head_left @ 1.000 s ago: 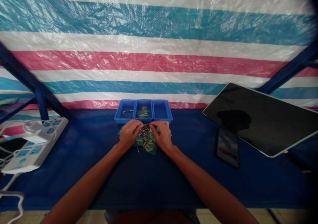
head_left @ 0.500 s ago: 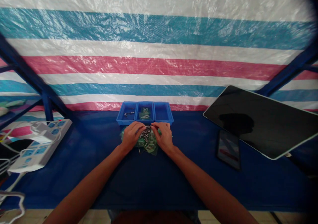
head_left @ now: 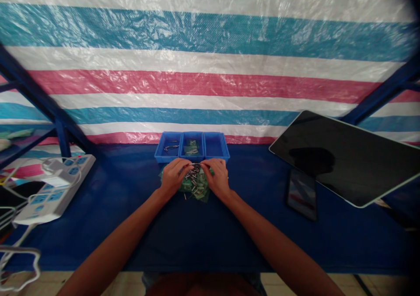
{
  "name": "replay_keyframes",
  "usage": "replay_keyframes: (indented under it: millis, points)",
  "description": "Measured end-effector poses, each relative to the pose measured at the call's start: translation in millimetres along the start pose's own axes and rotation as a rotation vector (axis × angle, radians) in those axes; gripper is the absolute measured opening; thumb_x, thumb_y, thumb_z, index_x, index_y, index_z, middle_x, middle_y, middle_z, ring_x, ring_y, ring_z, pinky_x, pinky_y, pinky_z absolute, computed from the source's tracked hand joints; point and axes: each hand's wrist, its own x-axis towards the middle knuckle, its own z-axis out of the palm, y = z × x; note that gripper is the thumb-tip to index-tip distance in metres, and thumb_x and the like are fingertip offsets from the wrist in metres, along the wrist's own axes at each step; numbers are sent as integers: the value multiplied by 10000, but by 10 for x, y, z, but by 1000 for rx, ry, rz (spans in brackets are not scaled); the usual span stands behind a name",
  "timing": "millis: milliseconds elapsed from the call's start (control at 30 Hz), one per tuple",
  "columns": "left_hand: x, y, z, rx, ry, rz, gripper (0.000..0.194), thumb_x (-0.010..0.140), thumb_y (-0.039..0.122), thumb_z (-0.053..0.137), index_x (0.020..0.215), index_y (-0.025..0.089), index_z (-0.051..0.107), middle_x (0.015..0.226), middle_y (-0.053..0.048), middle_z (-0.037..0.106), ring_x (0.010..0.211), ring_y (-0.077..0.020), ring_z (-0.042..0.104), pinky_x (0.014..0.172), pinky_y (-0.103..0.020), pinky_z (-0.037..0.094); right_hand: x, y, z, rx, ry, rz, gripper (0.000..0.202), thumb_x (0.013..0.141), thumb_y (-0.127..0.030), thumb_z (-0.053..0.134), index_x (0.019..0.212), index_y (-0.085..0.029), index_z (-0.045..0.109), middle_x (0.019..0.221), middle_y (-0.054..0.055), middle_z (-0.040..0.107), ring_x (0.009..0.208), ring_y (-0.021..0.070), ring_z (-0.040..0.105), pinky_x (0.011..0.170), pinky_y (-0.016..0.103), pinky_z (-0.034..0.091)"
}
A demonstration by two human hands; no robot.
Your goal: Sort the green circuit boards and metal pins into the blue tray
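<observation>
My left hand (head_left: 173, 173) and my right hand (head_left: 216, 173) face each other over a pile of small metal pins (head_left: 194, 182) and green-tinted plastic packets (head_left: 201, 193). Between their fingertips runs a thin, dark metal pin (head_left: 196, 163), pinched at both ends; its exact kind is too small to tell. Just behind the hands stands a blue three-compartment tray (head_left: 192, 159). Its left compartment holds several loose metal pins (head_left: 171, 148), the middle one holds green packets (head_left: 192, 148), and nothing shows in the right one.
A white power strip (head_left: 62, 199) with plugs and cables lies at the left of the blue table (head_left: 197, 239). On the right are a phone (head_left: 302, 195) and a large dark screen (head_left: 348, 160). Behind hangs a striped plastic sheet (head_left: 197, 86), between blue frame posts (head_left: 62, 134).
The hands stay in nearly the same place, and more of the pin shows between the fingertips. The whole view has shifted slightly, so things sit a little higher.
</observation>
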Motion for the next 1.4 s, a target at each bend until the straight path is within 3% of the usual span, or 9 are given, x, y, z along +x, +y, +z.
replay_keyframes:
  millis: [200, 533, 700, 1000, 1400]
  points:
    - [-3, -9, 12, -5, 47, 23, 138, 908, 256, 538, 963, 179, 638, 872, -49, 678, 827, -149, 639, 785, -285, 520, 14, -12, -7, -3, -3, -11, 135, 927, -249, 500, 882, -212, 622, 828, 17, 685, 800, 154, 608, 805, 340, 372]
    - [-10, -3, 0, 12, -28, -13, 170, 923, 272, 503, 883, 169, 633, 839, -50, 651, 800, -144, 616, 776, -277, 502, -10, 6, 1, 24, 0, 19, 148, 919, -286, 509, 984, -214, 621, 842, 22, 684, 770, 156, 617, 807, 349, 391]
    - [3, 22, -19, 2, -43, -24, 212, 936, 295, 477, 885, 168, 639, 835, -52, 651, 788, -144, 614, 775, -275, 500, -8, -8, -1, 34, 14, 11, 106, 912, -258, 520, 925, -223, 619, 859, 12, 690, 791, 153, 621, 814, 342, 395]
    - [-4, 3, -19, 36, 4, -14, 186, 919, 283, 514, 1031, 177, 618, 900, -55, 670, 823, -153, 628, 792, -291, 512, 2, -34, -23, 36, -10, -1, 144, 935, -250, 478, 881, -219, 607, 849, 20, 686, 797, 158, 611, 805, 346, 383]
    - [-2, 14, -14, 18, -28, -1, 154, 924, 259, 500, 901, 169, 623, 865, -54, 648, 822, -149, 601, 792, -286, 488, -9, -23, -16, 28, -26, 21, 157, 925, -286, 497, 1008, -212, 608, 840, 26, 679, 778, 164, 614, 813, 341, 397]
